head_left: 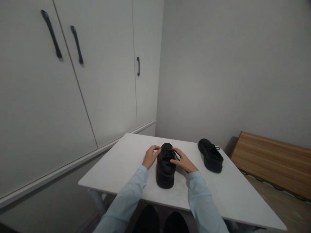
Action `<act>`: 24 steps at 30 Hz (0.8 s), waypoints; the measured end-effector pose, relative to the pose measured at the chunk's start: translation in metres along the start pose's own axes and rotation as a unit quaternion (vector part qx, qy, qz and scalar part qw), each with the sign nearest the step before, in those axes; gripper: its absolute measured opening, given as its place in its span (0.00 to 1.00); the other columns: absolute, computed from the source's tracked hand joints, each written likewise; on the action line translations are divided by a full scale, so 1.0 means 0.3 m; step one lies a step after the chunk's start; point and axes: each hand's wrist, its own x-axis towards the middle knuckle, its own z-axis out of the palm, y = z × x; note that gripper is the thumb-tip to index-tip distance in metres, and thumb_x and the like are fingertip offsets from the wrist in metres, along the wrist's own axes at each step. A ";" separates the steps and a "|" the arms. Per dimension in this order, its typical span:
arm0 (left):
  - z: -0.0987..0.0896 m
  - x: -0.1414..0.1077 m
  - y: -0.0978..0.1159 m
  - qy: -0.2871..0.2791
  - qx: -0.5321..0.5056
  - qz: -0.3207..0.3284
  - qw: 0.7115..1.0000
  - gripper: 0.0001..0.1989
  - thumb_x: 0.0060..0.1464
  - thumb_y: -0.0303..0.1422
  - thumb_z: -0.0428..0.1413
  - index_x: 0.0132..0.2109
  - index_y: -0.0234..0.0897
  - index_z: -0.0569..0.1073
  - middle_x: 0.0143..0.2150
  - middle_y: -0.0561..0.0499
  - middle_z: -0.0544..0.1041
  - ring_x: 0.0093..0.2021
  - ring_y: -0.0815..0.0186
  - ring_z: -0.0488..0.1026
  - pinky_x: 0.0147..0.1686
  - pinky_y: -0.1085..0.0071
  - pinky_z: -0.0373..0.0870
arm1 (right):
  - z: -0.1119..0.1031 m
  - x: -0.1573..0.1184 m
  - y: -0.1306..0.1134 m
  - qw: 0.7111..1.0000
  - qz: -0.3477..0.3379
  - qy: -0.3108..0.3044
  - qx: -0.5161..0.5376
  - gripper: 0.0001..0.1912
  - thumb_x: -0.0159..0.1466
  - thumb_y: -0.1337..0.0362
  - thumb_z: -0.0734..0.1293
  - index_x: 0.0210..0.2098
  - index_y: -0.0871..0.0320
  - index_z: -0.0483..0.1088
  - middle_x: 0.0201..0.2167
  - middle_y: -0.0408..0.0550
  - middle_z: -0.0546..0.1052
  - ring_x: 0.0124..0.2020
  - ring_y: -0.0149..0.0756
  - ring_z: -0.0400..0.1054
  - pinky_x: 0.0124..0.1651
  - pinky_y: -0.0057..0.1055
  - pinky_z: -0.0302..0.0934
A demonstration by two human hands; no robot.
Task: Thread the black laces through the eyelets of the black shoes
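A black lace-up shoe [165,179] stands on the white table [194,191], its heel toward me and its toe pointing away. At its left side, near the lacing, my left hand [151,157] has thumb and forefinger curled together on a shoelace [167,149]; the exact pinch is too small to see clearly. My right hand [184,160] grips the shoe from the right, thumb over the opening by the tongue and fingers beside the lacing. A dark lace loop shows by those fingers. The matching black shoe [211,156] sits apart on the right, untouched.
White cabinet doors [107,81] with dark handles line the left side. A grey wall [225,71] rises behind the table. To the right is a wood-grain board [274,161], with a dark cable on the floor along it. My knees [148,220] are under the table's near edge.
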 end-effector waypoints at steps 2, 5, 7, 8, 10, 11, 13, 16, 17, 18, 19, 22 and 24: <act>0.006 0.005 -0.012 0.007 0.010 -0.003 1.000 0.10 0.52 0.38 0.55 0.36 0.37 0.75 0.39 0.47 0.76 0.41 0.62 0.73 0.44 0.64 0.68 | -0.001 0.000 -0.007 1.000 -0.012 -0.003 0.002 0.36 0.49 0.53 0.73 0.55 0.53 0.64 0.60 0.53 0.63 0.63 0.47 0.51 0.66 0.47 0.41; 0.017 0.011 -0.023 0.002 0.009 -0.014 1.000 0.10 0.51 0.38 0.55 0.34 0.36 0.75 0.36 0.47 0.77 0.39 0.63 0.73 0.42 0.66 0.68 | -0.003 -0.001 -0.020 1.000 -0.024 -0.006 0.003 0.35 0.50 0.54 0.73 0.54 0.53 0.63 0.58 0.52 0.65 0.61 0.45 0.55 0.65 0.45 0.43; 0.023 0.014 -0.027 -0.004 0.002 -0.021 1.000 0.10 0.50 0.38 0.56 0.33 0.36 0.75 0.35 0.47 0.77 0.39 0.63 0.73 0.41 0.67 0.68 | -0.004 -0.001 -0.025 1.000 -0.024 -0.007 0.003 0.34 0.50 0.54 0.73 0.54 0.53 0.63 0.57 0.52 0.65 0.61 0.45 0.55 0.64 0.44 0.44; 0.025 0.015 -0.029 -0.007 -0.003 -0.023 1.000 0.10 0.49 0.38 0.56 0.33 0.36 0.75 0.35 0.47 0.77 0.38 0.63 0.73 0.40 0.68 0.69 | -0.004 -0.002 -0.027 1.000 -0.022 -0.007 0.004 0.34 0.50 0.54 0.73 0.54 0.53 0.63 0.57 0.52 0.65 0.61 0.44 0.56 0.64 0.44 0.45; 0.029 0.019 -0.035 -0.012 -0.017 -0.025 0.999 0.10 0.49 0.38 0.57 0.33 0.35 0.75 0.35 0.48 0.77 0.38 0.63 0.73 0.39 0.69 0.69 | -0.003 -0.003 -0.028 1.000 -0.019 -0.006 0.004 0.34 0.50 0.55 0.73 0.54 0.53 0.63 0.57 0.52 0.65 0.60 0.44 0.56 0.64 0.44 0.45; 0.031 0.020 -0.038 -0.015 -0.024 -0.025 0.999 0.10 0.49 0.38 0.57 0.33 0.35 0.75 0.34 0.48 0.77 0.38 0.63 0.73 0.38 0.69 0.69 | -0.003 -0.003 -0.029 1.000 -0.018 -0.005 0.003 0.34 0.49 0.55 0.73 0.54 0.53 0.63 0.57 0.52 0.66 0.60 0.44 0.56 0.64 0.44 0.45; 0.033 0.023 -0.042 -0.018 -0.036 -0.024 0.999 0.11 0.49 0.39 0.56 0.33 0.35 0.75 0.34 0.47 0.77 0.37 0.63 0.72 0.37 0.69 0.69 | -0.003 -0.004 -0.029 1.000 -0.018 -0.003 0.002 0.34 0.49 0.55 0.73 0.54 0.54 0.63 0.57 0.52 0.66 0.60 0.45 0.56 0.64 0.44 0.45; 0.036 0.026 -0.043 -0.016 -0.048 -0.028 0.998 0.11 0.49 0.39 0.57 0.32 0.35 0.75 0.33 0.47 0.77 0.36 0.62 0.72 0.37 0.68 0.69 | -0.002 -0.005 -0.028 1.000 -0.017 -0.001 0.005 0.34 0.49 0.56 0.73 0.54 0.54 0.63 0.57 0.52 0.66 0.60 0.45 0.56 0.64 0.44 0.45; 0.037 0.026 -0.041 -0.015 -0.050 -0.029 0.998 0.11 0.49 0.39 0.57 0.32 0.35 0.75 0.33 0.47 0.77 0.36 0.62 0.72 0.37 0.68 0.69 | -0.002 -0.005 -0.027 1.000 -0.017 0.000 0.007 0.34 0.49 0.56 0.73 0.54 0.53 0.63 0.57 0.51 0.66 0.60 0.45 0.56 0.64 0.44 0.45; 0.038 0.026 -0.039 -0.015 -0.051 -0.030 0.998 0.11 0.49 0.39 0.57 0.32 0.35 0.74 0.33 0.48 0.77 0.36 0.62 0.72 0.37 0.68 0.69 | -0.001 -0.005 -0.026 1.000 -0.016 0.001 0.008 0.34 0.49 0.56 0.73 0.54 0.53 0.63 0.57 0.51 0.66 0.60 0.45 0.56 0.64 0.45 0.45; 0.038 0.026 -0.037 -0.015 -0.051 -0.030 0.998 0.11 0.49 0.39 0.56 0.32 0.35 0.74 0.33 0.48 0.77 0.36 0.62 0.72 0.38 0.68 0.69 | -0.001 -0.005 -0.025 1.000 -0.016 0.002 0.009 0.34 0.49 0.56 0.73 0.54 0.53 0.63 0.57 0.51 0.66 0.60 0.45 0.56 0.64 0.45 0.45; 0.042 0.025 -0.035 -0.014 -0.048 -0.026 0.998 0.11 0.50 0.40 0.55 0.32 0.35 0.73 0.33 0.48 0.77 0.36 0.63 0.72 0.39 0.68 0.68 | 0.000 -0.004 -0.024 1.000 -0.016 0.002 0.009 0.34 0.49 0.56 0.73 0.54 0.53 0.63 0.57 0.51 0.66 0.60 0.44 0.56 0.64 0.45 0.45; 0.045 0.025 -0.038 -0.012 -0.051 -0.024 0.998 0.11 0.50 0.40 0.55 0.32 0.35 0.73 0.33 0.49 0.76 0.36 0.63 0.72 0.40 0.68 0.68 | 0.001 -0.003 -0.023 1.000 -0.015 0.001 0.008 0.34 0.49 0.56 0.73 0.54 0.54 0.63 0.57 0.52 0.66 0.60 0.45 0.56 0.64 0.44 0.45</act>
